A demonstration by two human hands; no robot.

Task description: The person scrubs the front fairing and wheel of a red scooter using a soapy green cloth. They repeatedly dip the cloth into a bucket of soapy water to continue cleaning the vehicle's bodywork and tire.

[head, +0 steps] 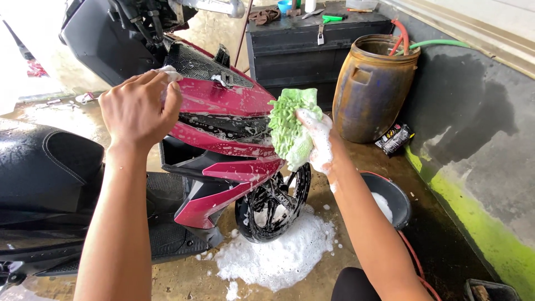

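The right hand (319, 139), coated in foam, is closed around a green chenille wash mitt (290, 127) and presses it against the front of the red scooter fairing (223, 111), placing suds on the panel edge. The left hand (139, 108) rests curled on the upper fairing near the handlebar, apparently steadying the body; a scrap of white cloth or foam (170, 72) shows under its fingers, though which it is cannot be determined. Below, the front wheel (273, 203) stands in a foam puddle (278, 253). A dark bucket (390, 200) containing suds sits just beside the right forearm, within reach for reloading. A brown barrel (373, 89) stands against the wall.
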